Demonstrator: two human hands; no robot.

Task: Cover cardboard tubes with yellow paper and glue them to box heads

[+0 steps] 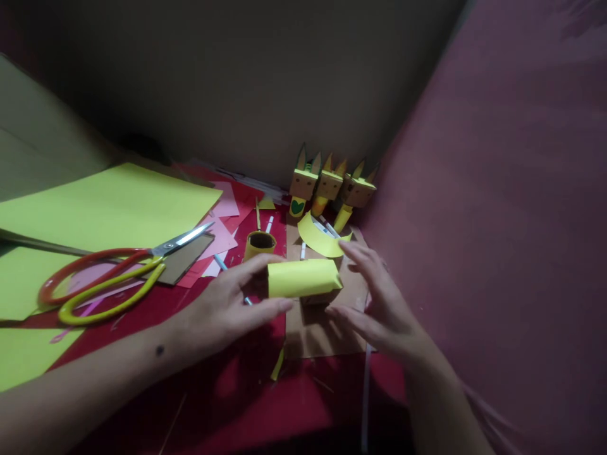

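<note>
A yellow paper tube (302, 279) lies sideways above a brown cardboard piece (327, 335). My left hand (232, 294) holds the tube at its left end, fingers behind and thumb along the front lower side. At the other end, where the paper edge looks notched or folded, my right hand (382, 303) is held with thumb and fingers apart, and I see no clear contact with the tube. A curved yellow paper strip (315, 239) lies just behind, close to the right fingertips. Behind my left hand stands a short tube with an open top (260, 249).
Large scissors (154, 259) with red and yellow handles lie at left over yellow paper sheets (128, 202) and pink scraps (222, 237). Several small cardboard figures with pointed ears (303, 183) stand at the back by the wall (265, 76). A pink surface (512, 221) rises at right.
</note>
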